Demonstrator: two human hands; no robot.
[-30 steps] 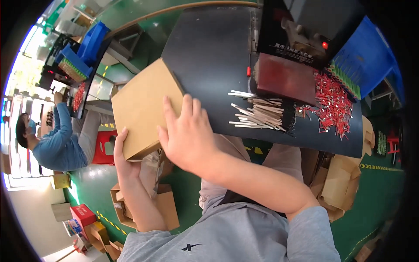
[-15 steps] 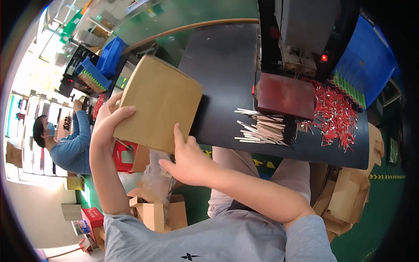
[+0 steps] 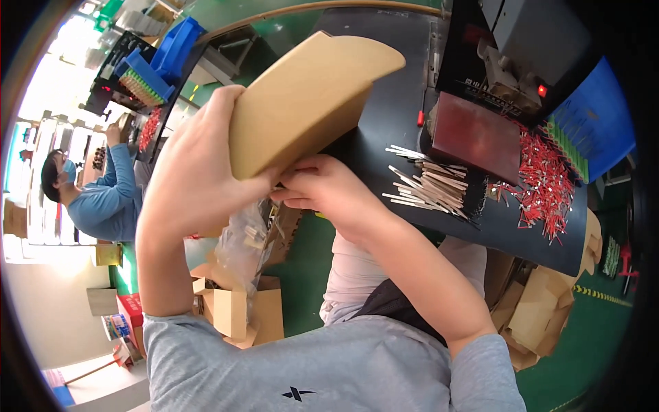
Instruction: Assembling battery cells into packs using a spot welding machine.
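Note:
My left hand (image 3: 195,158) grips a brown cardboard box (image 3: 295,103), thumb along its near lower edge and the other fingers at its left side. The box is tilted above the left part of the black worktop, and one end of its upper panel sticks out past the side at the far right. My right hand (image 3: 329,189) is closed, its curled fingers at the box's near lower corner against the left thumb. The fingertips there are partly hidden.
On the worktop (image 3: 384,103) lie pale thin strips (image 3: 432,185), a dark red block (image 3: 477,137) under a black machine, and a pile of red-sleeved parts (image 3: 546,182). A blue bin (image 3: 604,123) stands right. Open cartons (image 3: 539,316) sit below. A co-worker (image 3: 103,199) sits left.
The box has been tipped up and turned, so its side now shows. My right hand has gone from a pointing finger on its face to curled fingers at its lower corner.

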